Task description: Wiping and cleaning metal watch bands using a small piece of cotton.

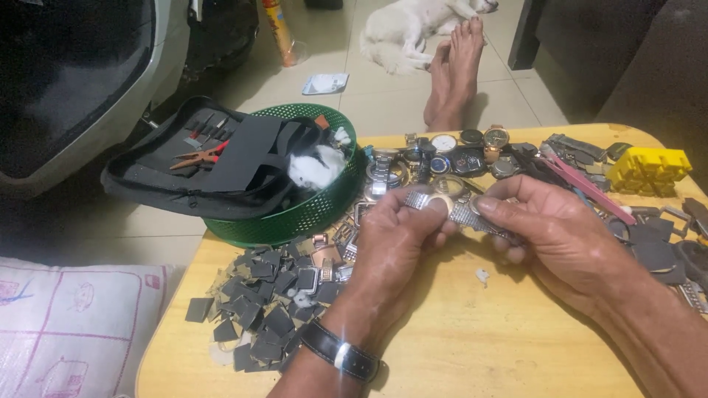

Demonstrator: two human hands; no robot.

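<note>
Wristwatch (442,206) with a metal mesh band sat between both hands, held above the middle of the wooden bench (472,346). I saw the left hand (394,247) closed around the watch's left end, its fingers curled over the case and a dark strap with a silver buckle (341,352) worn on that wrist. I saw the right hand (549,232) pinching the right stretch of the band, thumb on top and fingers beneath it. Just left of the hands lay a heap of small dark square pieces (265,306) spread over the bench's near left part. Behind the hands stood a cluster of other watches and watch faces (457,155), some round, some with metal bracelets. A green plastic basket (310,214) rested on the bench's far left corner, with an open black tool case (199,162) lying across its rim and red-handled pliers (198,156) tucked inside the case. To the right of the hands I noticed a pink stick-like tool (590,188), a yellow block (649,169) near the far right edge, and more dark straps and parts (664,247). Beyond the bench, two bare feet (456,70) rested on the tiled floor (383,103), and a white dog (413,26) lay just past them.
</note>
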